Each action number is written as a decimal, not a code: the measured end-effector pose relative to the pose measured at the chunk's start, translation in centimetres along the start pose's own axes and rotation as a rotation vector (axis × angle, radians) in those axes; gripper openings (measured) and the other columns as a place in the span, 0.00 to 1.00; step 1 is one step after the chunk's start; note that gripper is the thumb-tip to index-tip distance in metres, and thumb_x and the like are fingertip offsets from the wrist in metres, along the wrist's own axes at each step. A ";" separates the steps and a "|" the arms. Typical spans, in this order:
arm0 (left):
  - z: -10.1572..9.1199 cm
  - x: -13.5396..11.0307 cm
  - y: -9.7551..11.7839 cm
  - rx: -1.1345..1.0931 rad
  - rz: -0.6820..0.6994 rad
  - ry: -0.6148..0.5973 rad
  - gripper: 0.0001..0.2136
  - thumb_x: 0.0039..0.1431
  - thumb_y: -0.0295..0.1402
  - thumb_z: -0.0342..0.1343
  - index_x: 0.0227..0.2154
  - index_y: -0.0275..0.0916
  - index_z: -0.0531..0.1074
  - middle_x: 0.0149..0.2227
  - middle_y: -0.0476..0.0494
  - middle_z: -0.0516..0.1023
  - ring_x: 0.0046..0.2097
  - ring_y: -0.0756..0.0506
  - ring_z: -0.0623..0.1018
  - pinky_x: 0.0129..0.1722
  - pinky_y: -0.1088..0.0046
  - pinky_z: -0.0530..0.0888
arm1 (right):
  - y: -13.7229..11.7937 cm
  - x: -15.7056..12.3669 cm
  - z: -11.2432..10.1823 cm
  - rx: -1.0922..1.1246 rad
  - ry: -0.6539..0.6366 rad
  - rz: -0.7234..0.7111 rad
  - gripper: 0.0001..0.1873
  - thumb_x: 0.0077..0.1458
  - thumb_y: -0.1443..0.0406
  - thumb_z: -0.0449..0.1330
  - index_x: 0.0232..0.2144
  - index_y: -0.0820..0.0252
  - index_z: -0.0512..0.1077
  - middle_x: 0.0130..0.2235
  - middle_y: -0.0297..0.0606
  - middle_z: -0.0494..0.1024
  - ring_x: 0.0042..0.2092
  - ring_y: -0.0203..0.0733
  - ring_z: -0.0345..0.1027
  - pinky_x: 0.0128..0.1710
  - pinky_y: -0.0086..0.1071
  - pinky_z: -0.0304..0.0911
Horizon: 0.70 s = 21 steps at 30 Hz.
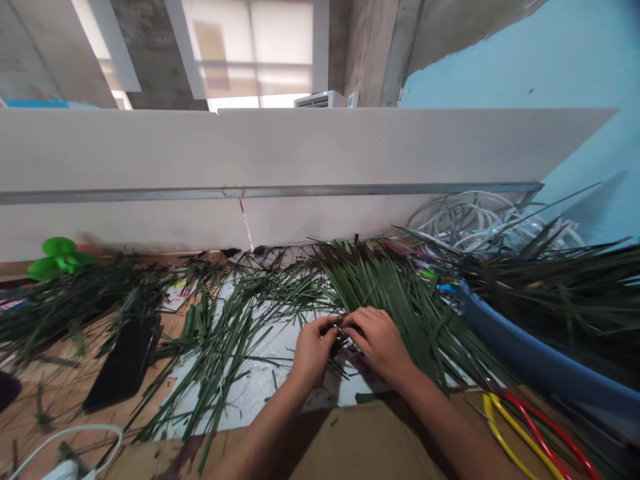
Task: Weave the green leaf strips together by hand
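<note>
My left hand (313,347) and my right hand (380,341) meet at the middle of the table, fingers pinched together around a thin green leaf strip (341,328). Both hands are closed. They hover over a fanned bundle of long green leaf strips (390,287) that spreads away toward the white partition. What exactly sits between the fingertips is too small to make out beyond the green strip.
Loose leaf strips (220,333) litter the table. A black phone (125,363) lies at left, a green plastic piece (59,257) at far left. A blue tub (530,360) of leaves stands right, white cables (475,220) behind it. Red and yellow cords (525,433) lie near right. Brown cardboard (350,440) is under my forearms.
</note>
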<state>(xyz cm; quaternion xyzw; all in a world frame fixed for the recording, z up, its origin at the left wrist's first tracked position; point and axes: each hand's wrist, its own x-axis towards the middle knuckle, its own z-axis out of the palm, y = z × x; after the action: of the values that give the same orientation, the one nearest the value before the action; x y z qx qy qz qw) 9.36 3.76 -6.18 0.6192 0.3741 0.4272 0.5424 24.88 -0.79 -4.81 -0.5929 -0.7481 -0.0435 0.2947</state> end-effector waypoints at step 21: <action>0.0 -0.2 -0.4 -0.011 -0.032 -0.070 0.11 0.56 0.38 0.56 0.27 0.37 0.77 0.26 0.47 0.75 0.31 0.46 0.70 0.33 0.73 0.64 | 0.3 0.2 0.3 0.664 0.056 0.306 0.08 0.57 0.61 0.58 0.34 0.57 0.75 0.35 0.36 0.79 0.38 0.44 0.72 0.40 0.34 0.65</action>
<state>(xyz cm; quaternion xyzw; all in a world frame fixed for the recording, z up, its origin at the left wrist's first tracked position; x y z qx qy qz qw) 9.32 3.56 -6.58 0.6246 0.3624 0.3987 0.5653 25.00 -0.35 -5.07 -0.5686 -0.6157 0.2301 0.4946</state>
